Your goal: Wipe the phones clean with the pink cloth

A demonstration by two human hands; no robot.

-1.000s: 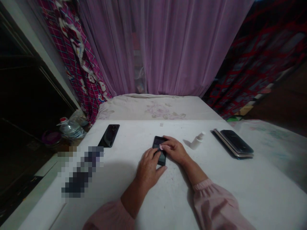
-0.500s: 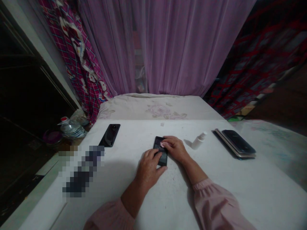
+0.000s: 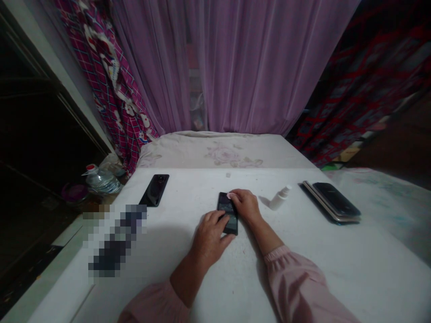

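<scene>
Left hand [image 3: 209, 237] lies spread, its fingertips pressing on the lower left of a black smartphone [image 3: 232, 225] that sits flat mid-table. The change is just beside it: right hand [image 3: 245, 207], fingers curled together, has drawn a small pink scrap [image 3: 230, 195] up to the phone's top edge, though whether it is pinched or only pressed there is too small to tell. Across the white-covered table [image 3: 188, 188], from the left: a pixelated blur [image 3: 116, 240], a second black phone [image 3: 154, 190], a white spray bottle [image 3: 280, 198], and a stack of phones [image 3: 332, 202]. Beyond, past a plastic water jug [image 3: 101, 181] and a floral pad [image 3: 229, 154], hang a plaid curtain [image 3: 107, 89], a mauve curtain [image 3: 235, 67] and dark red-patterned cloth [image 3: 370, 80] — the room around them is dim.
</scene>
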